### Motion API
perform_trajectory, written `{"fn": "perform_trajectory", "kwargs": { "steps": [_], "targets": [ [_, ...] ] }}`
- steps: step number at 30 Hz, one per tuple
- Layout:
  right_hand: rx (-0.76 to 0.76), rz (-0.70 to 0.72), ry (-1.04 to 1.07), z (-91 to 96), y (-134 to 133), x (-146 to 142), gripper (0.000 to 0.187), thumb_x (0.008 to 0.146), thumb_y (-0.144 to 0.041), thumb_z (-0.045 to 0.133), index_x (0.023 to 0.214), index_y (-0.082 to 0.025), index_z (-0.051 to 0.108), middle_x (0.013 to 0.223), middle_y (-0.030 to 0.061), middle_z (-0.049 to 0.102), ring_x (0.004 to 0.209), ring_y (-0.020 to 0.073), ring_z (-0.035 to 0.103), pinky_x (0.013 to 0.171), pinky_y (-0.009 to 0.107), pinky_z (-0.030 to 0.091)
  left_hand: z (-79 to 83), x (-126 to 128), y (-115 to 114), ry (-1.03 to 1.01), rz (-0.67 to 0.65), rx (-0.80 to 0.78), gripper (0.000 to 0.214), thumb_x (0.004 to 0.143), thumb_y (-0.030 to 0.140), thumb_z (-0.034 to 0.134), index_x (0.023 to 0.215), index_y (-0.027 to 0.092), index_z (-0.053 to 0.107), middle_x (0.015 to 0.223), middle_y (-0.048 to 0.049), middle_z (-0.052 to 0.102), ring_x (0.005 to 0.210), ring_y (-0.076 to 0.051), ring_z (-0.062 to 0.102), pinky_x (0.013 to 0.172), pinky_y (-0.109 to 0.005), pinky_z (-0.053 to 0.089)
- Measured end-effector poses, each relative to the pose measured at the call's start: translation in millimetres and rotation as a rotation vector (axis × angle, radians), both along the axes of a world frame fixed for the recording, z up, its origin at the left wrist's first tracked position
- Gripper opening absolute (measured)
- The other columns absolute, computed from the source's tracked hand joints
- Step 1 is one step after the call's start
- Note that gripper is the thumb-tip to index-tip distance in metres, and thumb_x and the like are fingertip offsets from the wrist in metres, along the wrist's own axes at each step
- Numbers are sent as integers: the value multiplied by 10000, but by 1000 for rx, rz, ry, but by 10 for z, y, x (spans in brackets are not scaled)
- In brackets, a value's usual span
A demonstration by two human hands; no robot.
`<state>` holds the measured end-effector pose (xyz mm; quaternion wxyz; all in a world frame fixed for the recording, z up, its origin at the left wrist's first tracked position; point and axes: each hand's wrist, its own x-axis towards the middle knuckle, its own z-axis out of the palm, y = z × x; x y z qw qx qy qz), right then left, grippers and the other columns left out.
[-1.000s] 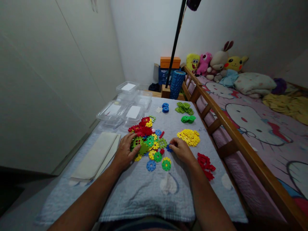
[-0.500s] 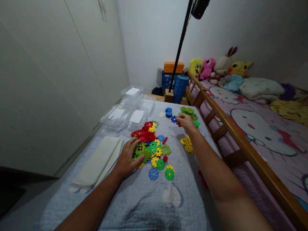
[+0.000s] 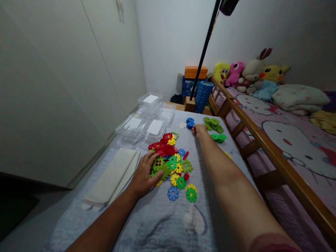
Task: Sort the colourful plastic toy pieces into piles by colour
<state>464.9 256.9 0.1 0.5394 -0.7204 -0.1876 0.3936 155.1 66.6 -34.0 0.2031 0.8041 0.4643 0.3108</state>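
Note:
My left hand (image 3: 145, 172) lies flat with fingers spread on the left edge of a mixed heap of plastic flower-shaped pieces (image 3: 172, 161), red, green, yellow and blue. My right hand (image 3: 199, 130) is stretched far forward, fingers curled, right beside a small stack of blue pieces (image 3: 190, 123). Whether it still pinches a blue piece is hidden. Two separate green piles (image 3: 213, 124) (image 3: 219, 138) lie just right of that hand. All of this rests on a pale blue quilted cloth (image 3: 162, 217).
Several clear plastic boxes with lids (image 3: 147, 119) stand at the far left. A folded white cloth (image 3: 111, 178) lies left of my left hand. A wooden bed rail (image 3: 262, 143) runs along the right. A black pole (image 3: 204, 52), a blue roller (image 3: 203, 92) and plush toys (image 3: 244, 71) stand beyond.
My right hand lifted a blue piece from beside the mixed heap and carried it forward to the blue stack. The left hand stayed on the heap. The view has tilted forward.

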Motion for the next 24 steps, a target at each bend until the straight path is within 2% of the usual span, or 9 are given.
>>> {"fn": "perform_trajectory", "kwargs": {
  "steps": [5, 9, 11, 13, 17, 21, 24],
  "targets": [
    [48, 10, 34, -13, -55, -48, 215, 733, 7, 591, 682, -177, 492, 472, -66, 507, 412, 55, 497, 427, 134, 439, 1, -1, -3, -2, 4, 0, 623, 889, 453, 599, 1446, 200, 483, 1466, -150, 472, 1375, -329, 451, 1169, -549, 377],
    [117, 37, 40, -4, -288, -121, 187, 692, -43, 619, 737, -190, 512, 537, -75, 537, 460, 69, 533, 460, 155, 460, -8, -5, -1, -8, 0, 1, 624, 888, 446, 603, 1442, 184, 484, 1473, -156, 463, 1384, -326, 444, 1178, -541, 370],
    [154, 91, 37, -34, -438, -194, 163, 677, -93, 644, 771, -188, 551, 586, -66, 573, 493, 78, 557, 471, 163, 455, -6, -5, 3, -13, -6, 0, 623, 888, 438, 604, 1444, 184, 481, 1480, -156, 455, 1391, -325, 437, 1183, -541, 365],
    [200, 223, -4, -96, -580, -296, 149, 670, -147, 659, 795, -183, 588, 633, -50, 603, 535, 90, 580, 491, 173, 448, 2, -5, 6, -22, -11, -4, 626, 885, 433, 608, 1448, 192, 478, 1483, -153, 450, 1396, -325, 436, 1184, -539, 366],
    [271, 549, -265, -270, -755, -539, 154, 678, -216, 670, 825, -178, 646, 741, -16, 650, 663, 126, 613, 615, 233, 497, 15, -2, 8, -43, -17, -8, 627, 879, 426, 617, 1448, 200, 481, 1482, -151, 450, 1398, -327, 440, 1180, -536, 375],
    [328, 696, -606, -382, -767, -720, 382, 709, -199, 673, 1090, -180, 687, 1089, 62, 684, 931, 181, 648, 867, 328, 527, 6, -1, 8, -57, -20, 6, 620, 873, 408, 620, 1443, 205, 485, 1486, -148, 446, 1403, -328, 436, 1180, -539, 375],
    [318, 770, -799, -387, -727, -800, 513, 719, -199, 702, 1229, -177, 653, 1248, 103, 642, 1148, 232, 599, 1043, 387, 452, -1, 0, 11, -50, -13, 7, 627, 871, 412, 622, 1446, 207, 480, 1486, -148, 442, 1402, -329, 431, 1182, -541, 368]
  ]
}}
